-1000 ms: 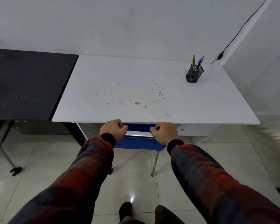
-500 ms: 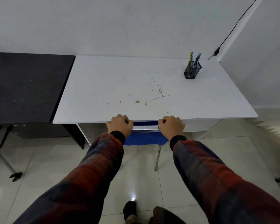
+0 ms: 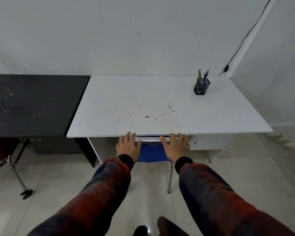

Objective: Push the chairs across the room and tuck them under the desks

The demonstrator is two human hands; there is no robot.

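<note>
Hands first: my left hand [image 3: 128, 147] and right hand [image 3: 175, 147] are released, fingers spread flat over the top rail of the blue chair [image 3: 151, 153], which sits tucked under the white bench [image 3: 160, 106]. To finish well, I judge a level nudge on both sides keeps the back square to the edge. Half a second ago both fists were clenched round that rail; now they have let go.
</note>
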